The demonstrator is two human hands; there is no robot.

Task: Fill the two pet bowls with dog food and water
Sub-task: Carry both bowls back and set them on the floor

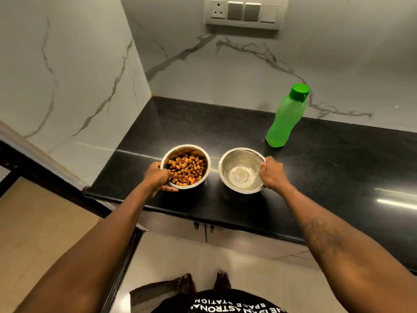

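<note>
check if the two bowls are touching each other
Apart. The head view shows a strip of black counter between the food bowl and the water bowl.

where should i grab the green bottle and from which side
Wrap the narrowed waist of the bottle, coming from the right. It stands upright and capped, the waist suits a hand, and the water bowl crowds its front-left.

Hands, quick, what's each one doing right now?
Left hand: grips the food bowl by its rim.
Right hand: grips the water bowl by its rim.
</note>
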